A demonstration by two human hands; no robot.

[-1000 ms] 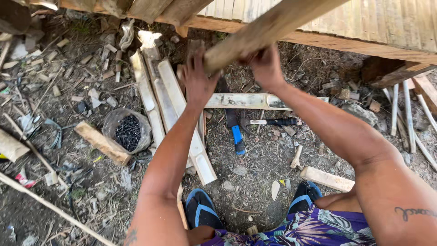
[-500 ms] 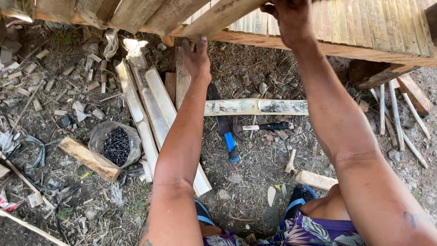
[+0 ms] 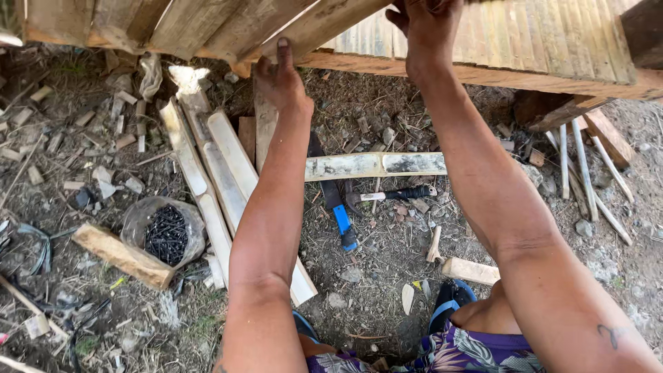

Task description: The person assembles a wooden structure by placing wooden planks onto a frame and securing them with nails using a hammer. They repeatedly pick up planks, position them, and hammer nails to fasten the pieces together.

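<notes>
A long weathered wooden plank (image 3: 311, 27) runs slantwise across the top of the view, lying on a platform of bamboo slats (image 3: 525, 34). My left hand (image 3: 280, 79) presses up against the plank's lower edge, fingers spread along it. My right hand (image 3: 428, 24) grips the plank higher up, at the top edge of the view, its fingers partly cut off. Both arms reach up and forward.
On the dirt lie several split bamboo strips (image 3: 207, 173), a hammer (image 3: 390, 195), a blue-handled blade (image 3: 336, 207), a clear bag of dark nails (image 3: 166, 235), a wood block (image 3: 124, 257) and scraps. My feet in blue sandals (image 3: 449, 300) are at the bottom.
Both hands have lifted the plank up and away from me, onto the slat platform. The view has tilted so the ground tools sit lower in the picture.
</notes>
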